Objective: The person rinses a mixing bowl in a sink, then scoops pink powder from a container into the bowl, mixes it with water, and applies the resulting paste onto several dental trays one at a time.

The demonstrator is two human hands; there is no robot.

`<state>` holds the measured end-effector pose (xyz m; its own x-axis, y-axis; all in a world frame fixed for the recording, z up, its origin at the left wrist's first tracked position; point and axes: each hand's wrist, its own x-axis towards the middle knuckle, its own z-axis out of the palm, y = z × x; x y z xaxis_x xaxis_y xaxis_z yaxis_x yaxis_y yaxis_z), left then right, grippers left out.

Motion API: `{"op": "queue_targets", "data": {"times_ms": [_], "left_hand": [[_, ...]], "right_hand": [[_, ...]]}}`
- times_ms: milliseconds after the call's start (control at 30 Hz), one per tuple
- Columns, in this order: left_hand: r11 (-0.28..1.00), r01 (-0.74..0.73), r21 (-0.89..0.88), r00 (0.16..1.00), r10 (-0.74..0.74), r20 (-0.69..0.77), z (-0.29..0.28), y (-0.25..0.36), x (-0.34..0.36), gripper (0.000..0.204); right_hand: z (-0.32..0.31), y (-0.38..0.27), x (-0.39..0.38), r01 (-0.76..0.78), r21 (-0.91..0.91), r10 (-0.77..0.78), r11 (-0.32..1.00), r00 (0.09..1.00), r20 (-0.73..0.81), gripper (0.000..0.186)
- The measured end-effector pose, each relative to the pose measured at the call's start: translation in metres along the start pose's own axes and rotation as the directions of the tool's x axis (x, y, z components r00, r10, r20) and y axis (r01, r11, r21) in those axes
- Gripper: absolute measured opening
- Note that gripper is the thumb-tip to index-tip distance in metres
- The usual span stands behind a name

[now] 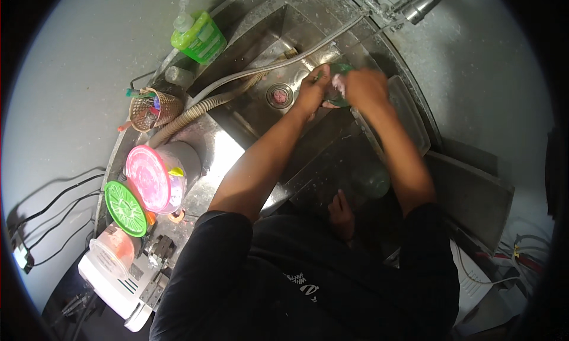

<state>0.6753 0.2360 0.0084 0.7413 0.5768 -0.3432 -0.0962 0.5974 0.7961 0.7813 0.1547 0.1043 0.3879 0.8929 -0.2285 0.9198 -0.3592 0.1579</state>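
Over the right part of the steel sink (255,116), my left hand (312,93) is closed on the side of a green, see-through vessel (341,68), perhaps a bowl or cup. My right hand (366,89) is at the vessel's opening, its fingers smeared by motion. Between the hands shows a whitish-pink patch (338,84); I cannot tell whether it is foam, a scrubber or food. Left of my left hand, the drain (280,96) has pinkish bits in it.
A ribbed hose (195,111) and a thin grey hose (255,70) cross the sink. At left stand a green soap pump bottle (201,40), a woven basket (155,110) and a pink-lidded bucket (148,174). The tap (418,9) is far right, above a clear plastic container (409,113).
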Motion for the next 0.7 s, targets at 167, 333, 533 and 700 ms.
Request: {"op": "queue_targets", "data": {"times_ms": [167, 333, 533, 700], "left_hand": [[0.976, -0.005, -0.218, 0.992, -0.024, -0.127, -0.003, -0.004, -0.021, 0.056], [0.936, -0.163, -0.312, 0.979, 0.115, -0.168, -0.010, -0.003, -0.036, 0.055], [0.949, 0.058, -0.311, 0.993, -0.087, -0.080, -0.018, -0.004, -0.040, 0.054], [0.964, 0.084, -0.254, 0.993, -0.101, -0.056, -0.011, -0.002, -0.037, 0.055]], "right_hand": [[-0.022, -0.022, -0.008, 0.015, 0.151, -0.050, 0.988, 0.971, 0.234, 0.025], [-0.038, -0.037, -0.015, -0.219, 0.136, 0.172, 0.966, 0.940, 0.295, 0.034], [-0.034, -0.039, -0.014, -0.312, 0.266, 0.241, 0.912, 0.933, 0.268, 0.021], [-0.020, -0.027, -0.014, -0.123, 0.126, 0.084, 0.984, 0.957, 0.278, 0.029]]}}
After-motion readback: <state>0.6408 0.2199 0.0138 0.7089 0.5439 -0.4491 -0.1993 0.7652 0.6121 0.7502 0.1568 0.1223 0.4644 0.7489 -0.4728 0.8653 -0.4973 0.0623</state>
